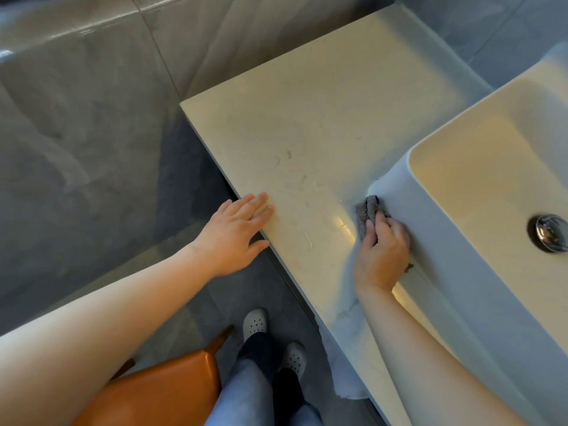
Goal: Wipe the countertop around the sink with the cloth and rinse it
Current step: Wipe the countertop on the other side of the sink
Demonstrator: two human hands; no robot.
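A pale beige countertop point(322, 118) runs from the middle of the head view to the back. On its right stands a white rectangular sink point(461, 241) with a metal drain point(550, 232). My right hand point(382, 252) grips a bunched grey cloth point(365, 213) and holds it on the countertop against the sink's left outer wall. My left hand point(236, 235) rests flat with straight fingers on the countertop's front left edge, thumb over the edge.
Grey tiled wall and floor point(92, 133) lie left of the counter. An orange-brown chair point(159, 392) stands at the bottom left beside my legs and white perforated clogs point(255, 324). A white towel point(347, 379) hangs at the counter's front.
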